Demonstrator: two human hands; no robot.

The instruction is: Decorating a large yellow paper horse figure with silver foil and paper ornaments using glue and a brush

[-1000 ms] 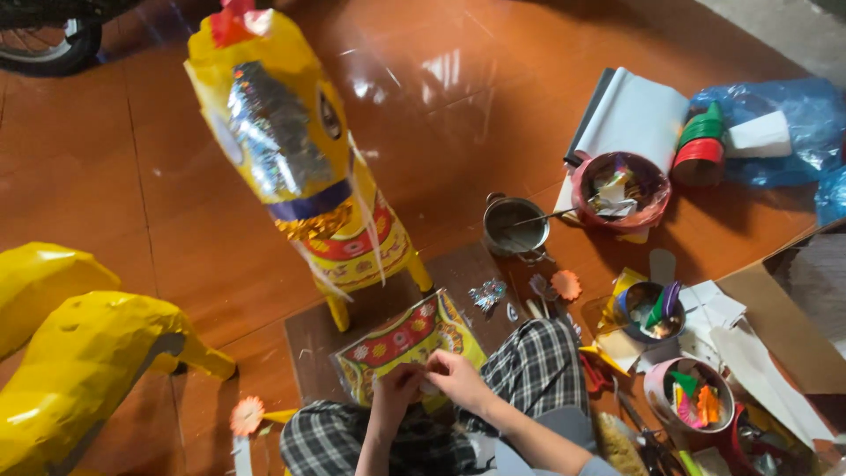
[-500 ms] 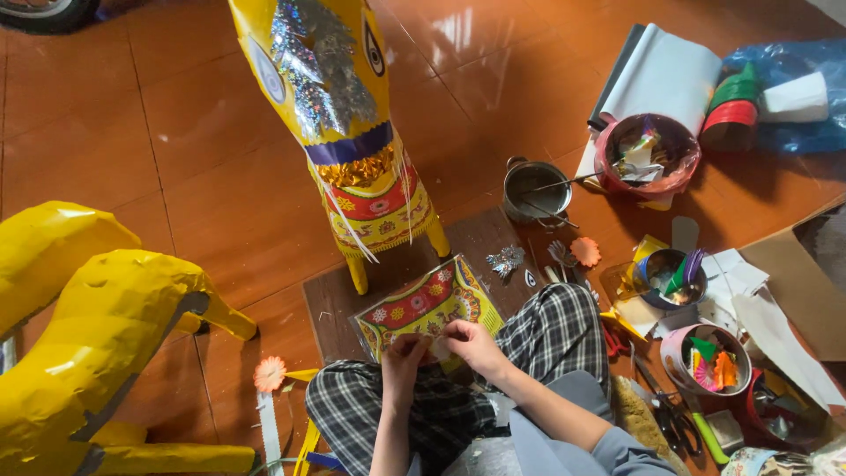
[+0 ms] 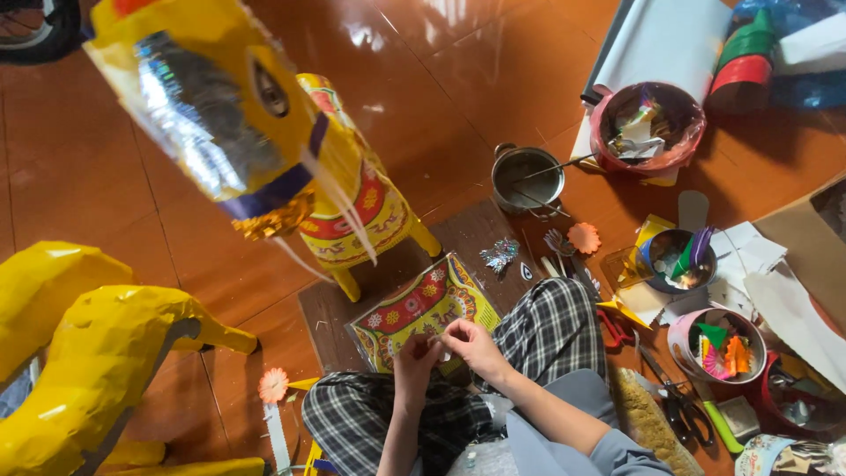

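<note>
Head view looks down on a person sitting on the floor (image 3: 106, 159) with a patterned panel (image 3: 414, 310) of red, green and yellow resting against the knees of their checked trousers (image 3: 546, 330). Both hands meet at its near edge. The left hand (image 3: 414, 357) is curled, its fingers pinched together on something small and pale at the panel's rim; what exactly it is, is too small to tell. The right hand (image 3: 471, 344) sits just beside it, fingers also closed in a pinch on the same small piece, touching the panel's edge.

The step in hand looks like fixing a small trim piece onto the panel. The next move would call for steady pressure at the rim while the panel is kept from sliding off the knees.

Just beyond the panel stands a yellow paper animal figure (image 3: 264, 150). A metal pot (image 3: 527, 179) and scissors (image 3: 679, 401) lie to the right, well apart from the hands.
</note>
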